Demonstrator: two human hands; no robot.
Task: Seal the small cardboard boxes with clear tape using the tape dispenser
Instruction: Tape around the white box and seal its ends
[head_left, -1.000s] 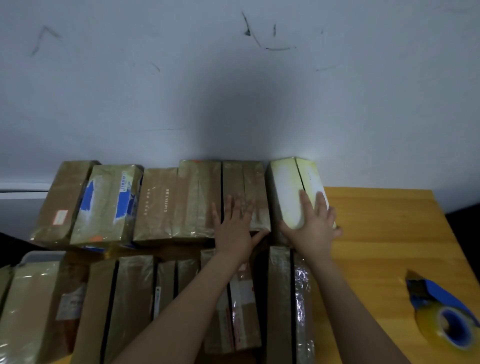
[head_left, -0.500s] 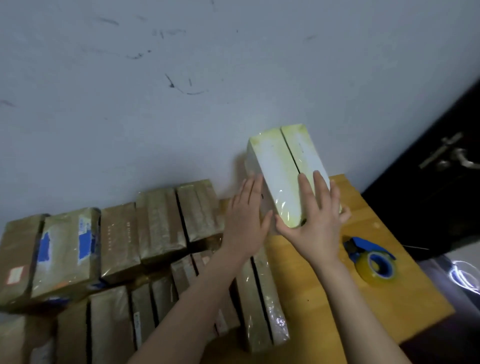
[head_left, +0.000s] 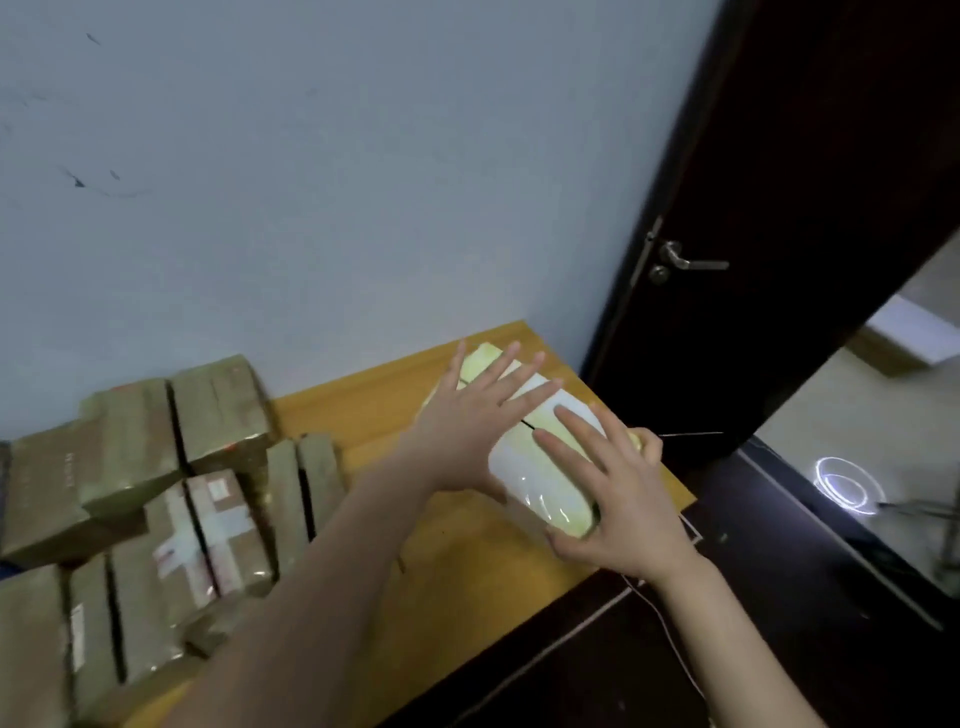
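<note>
A pale white-and-yellow box (head_left: 540, 467), wrapped in glossy clear tape with a dark seam along its top, lies near the right corner of the wooden table (head_left: 467, 571). My left hand (head_left: 467, 431) rests on its far left side, fingers spread across the top. My right hand (head_left: 618, 509) clasps its near right end, fingers laid over the top. The box is held between both hands. A small yellowish bit (head_left: 643, 446) shows past my right fingers; I cannot tell whether it is the tape dispenser, which is otherwise hidden.
Several brown taped boxes (head_left: 130, 447) are stacked in rows on the left half of the table, one with white tape strips (head_left: 208, 530). A dark door (head_left: 779, 208) with a metal handle (head_left: 685, 262) stands just right of the table. A thin white cable (head_left: 670, 623) hangs off the table's edge.
Both hands lifted the pale box off the back row, carried it right and brought it down near the table's right corner. The view swung right, and the blue tape dispenser went out of sight.
</note>
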